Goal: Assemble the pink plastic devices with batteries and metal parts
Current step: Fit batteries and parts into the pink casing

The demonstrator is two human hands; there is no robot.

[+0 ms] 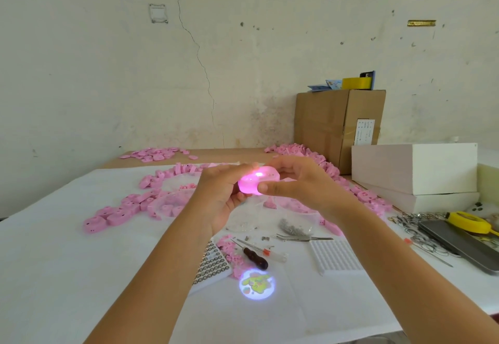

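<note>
Surface (81,276) is carrying loose pink shells (118,215) | left hand (218,192) and right hand (302,181) are pinching the glowing pink device (249,183) | advice: holding it steady, aiming down, checking the projected picture (257,284) for sharpness

view: head-worn | faces: forward and down — table (81,276) close below | far: wall (108,73)

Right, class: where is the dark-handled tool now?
Head view, low centre: the dark-handled tool lies between the battery tray, left, and the ribbed white block, above the projected picture.
</note>
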